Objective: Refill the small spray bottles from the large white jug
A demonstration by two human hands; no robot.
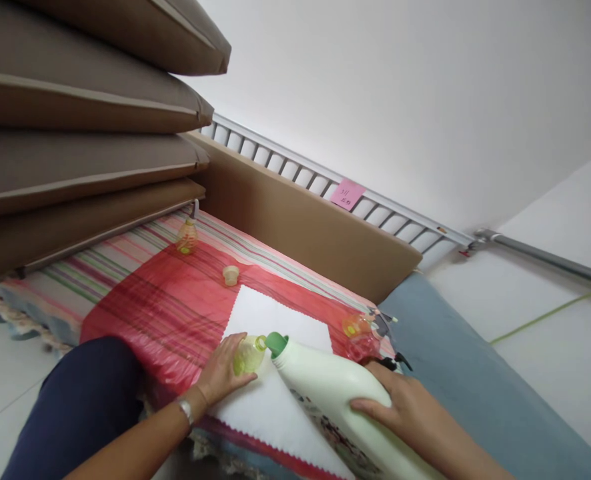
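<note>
A small clear-yellow bottle [248,358], cupped in the curled left hand [225,370], is held just beside the green spout [277,343] of a large pale-green plastic jug [330,377], lower centre, gripped by the right hand [400,400].
A pour seems in hand; steady alignment is called for. Room is offered centre-left over red plastic sheeting [140,300], below a brown board [295,223].

Panel [285,207] behind, cushions [85,153] left, room above
</note>
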